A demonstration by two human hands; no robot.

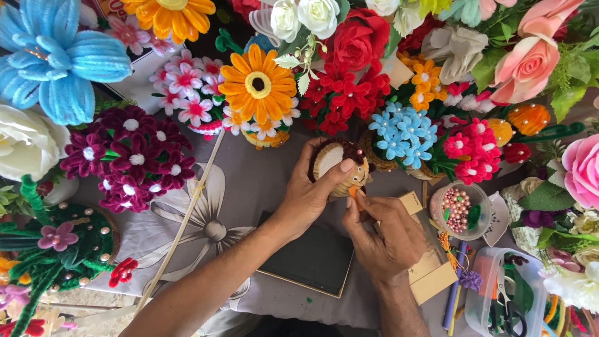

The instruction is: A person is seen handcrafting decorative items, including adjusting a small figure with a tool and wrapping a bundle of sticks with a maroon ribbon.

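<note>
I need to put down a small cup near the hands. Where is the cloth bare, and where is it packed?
Bare cloth lies between the maroon flower bunch and the left hand, above the dark board. Right of the right hand it is crowded: bead cup, clear box. Flowers fill the top.

Left hand (309, 193) cupped, thumb up; right hand (384, 234) fingers pinched, seemingly touching left.

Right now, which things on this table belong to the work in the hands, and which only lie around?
In use:
- left hand holding the small round brown and cream fuzzy figure
- right hand pinching a small orange piece against it

Lying about:
- clear cup of pink beads
- dark flat board
- clear plastic box with scissors
- orange fuzzy daisy
- blue fuzzy lily
</note>
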